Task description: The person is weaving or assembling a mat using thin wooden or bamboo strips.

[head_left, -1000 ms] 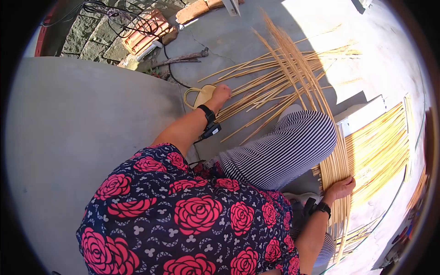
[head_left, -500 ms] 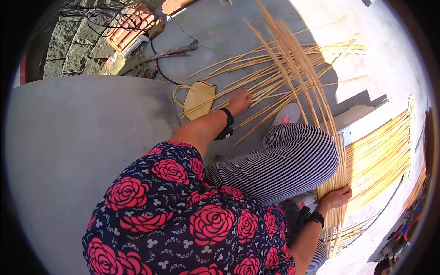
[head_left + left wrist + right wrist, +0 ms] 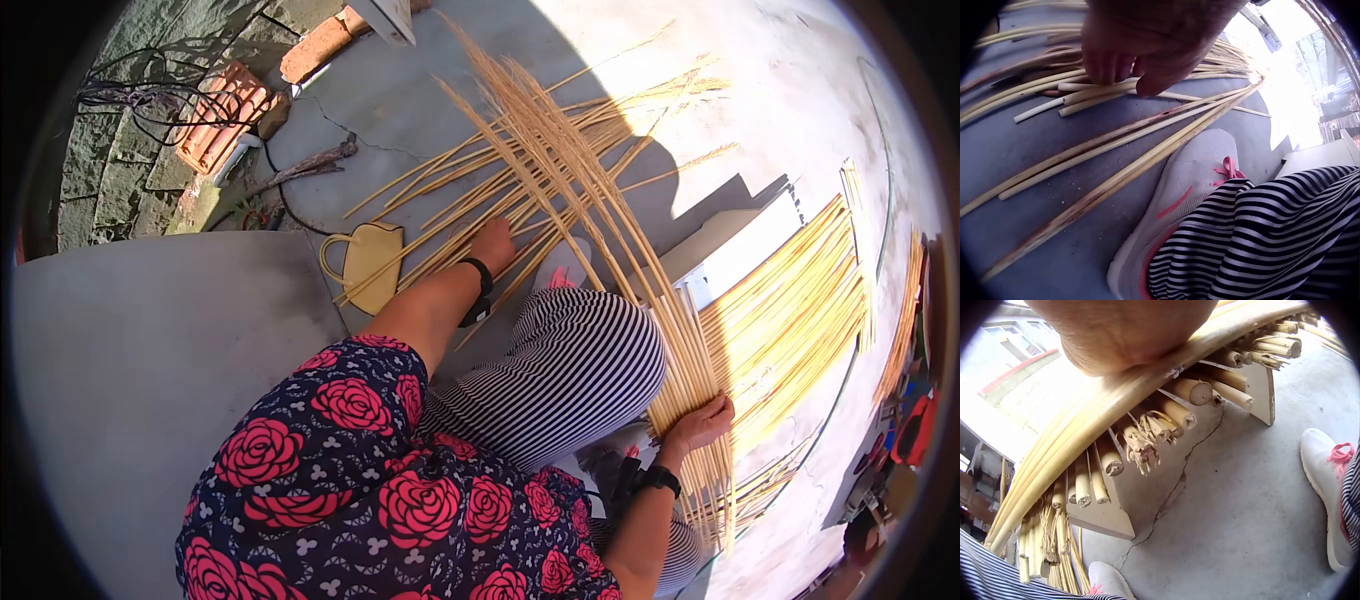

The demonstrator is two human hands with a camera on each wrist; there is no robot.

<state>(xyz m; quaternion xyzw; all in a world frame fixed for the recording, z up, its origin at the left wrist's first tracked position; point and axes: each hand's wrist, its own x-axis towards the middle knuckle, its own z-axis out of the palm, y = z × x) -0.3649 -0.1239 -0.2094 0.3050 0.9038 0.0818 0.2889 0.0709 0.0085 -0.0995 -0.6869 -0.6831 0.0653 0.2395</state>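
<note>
My left hand (image 3: 492, 243) is low over loose dry stalks (image 3: 440, 215) spread on the floor. In the left wrist view its bent fingers (image 3: 1107, 65) point down and overlap several pale stalk ends (image 3: 1082, 100); I cannot tell whether they pinch one. My right hand (image 3: 700, 422) lies on a bundle of long stalks (image 3: 690, 370) beside the raised knee, its fingers bent at the far edge. In the right wrist view the heel of that hand (image 3: 1129, 337) presses on this bundle, which crosses over a row of cut stalk ends (image 3: 1172, 409). The right fingertips are hidden there.
A yellow handled bag (image 3: 372, 265) lies left of the loose stalks. A sunlit layer of stalks (image 3: 800, 300) spreads at right, beside a white board (image 3: 720, 250). Further off are roof tiles (image 3: 225, 118), dark cable (image 3: 140, 95) and a branch (image 3: 310, 165). A shoe (image 3: 1200, 159) stands near the stalks.
The left hand has moved off the yellow bag, up and along the loose stalks. The right hand stays on the bundle. The head view has shifted, so the surroundings sit lower and further left.
</note>
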